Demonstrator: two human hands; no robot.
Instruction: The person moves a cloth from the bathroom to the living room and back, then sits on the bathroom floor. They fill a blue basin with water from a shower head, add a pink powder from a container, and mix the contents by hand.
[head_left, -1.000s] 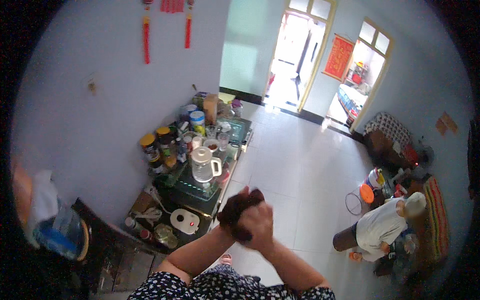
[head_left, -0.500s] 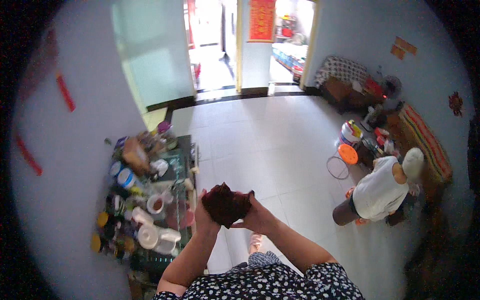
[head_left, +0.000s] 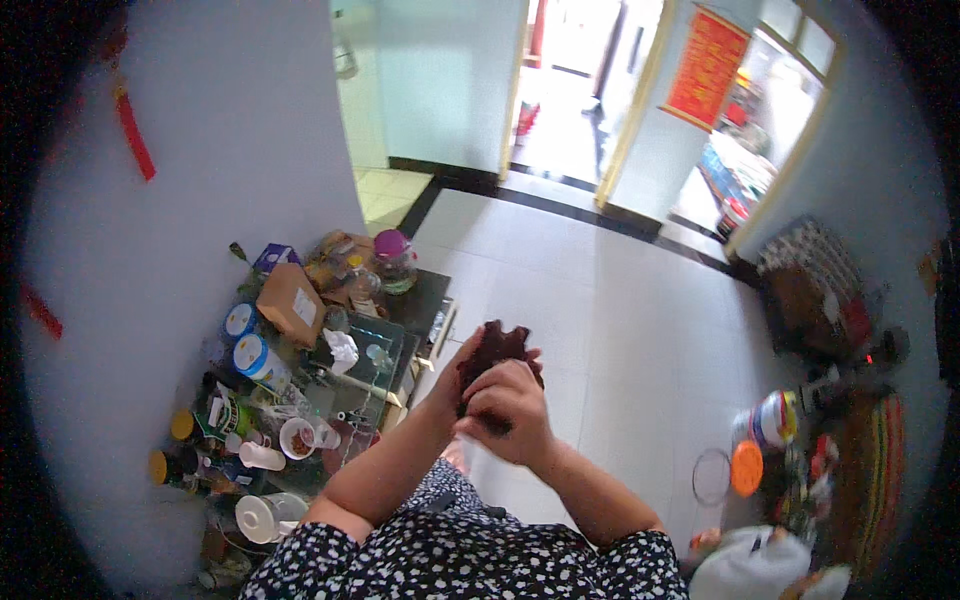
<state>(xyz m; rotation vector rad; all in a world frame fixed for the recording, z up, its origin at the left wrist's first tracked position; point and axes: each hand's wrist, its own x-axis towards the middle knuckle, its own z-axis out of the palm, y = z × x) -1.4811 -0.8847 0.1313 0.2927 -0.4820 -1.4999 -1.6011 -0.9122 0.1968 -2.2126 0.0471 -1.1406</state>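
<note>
Both my hands are around a dark reddish-brown lump (head_left: 503,342) with a jagged upper edge; I cannot make out its kind. My left hand (head_left: 448,393) grips it from the left and beneath. My right hand (head_left: 514,398) lies across its front, fingers curled over it and covering much of its middle. A dark part of the lump shows below the right fingers. It is held in front of my body, above the tiled floor and just right of the cluttered table.
On the left, a dark glass-topped table (head_left: 395,412) carries a cardboard box (head_left: 290,305), a white pitcher (head_left: 268,517), a white bowl (head_left: 297,438), a purple-lidded jar (head_left: 395,262) and other containers. At right are a white bucket (head_left: 770,418), an orange disc (head_left: 746,468) and a person in white (head_left: 755,565).
My view has turned left, so the room shifts rightward. My right hand has moved from the lump's right side across its front; the lump now stands more upright.
</note>
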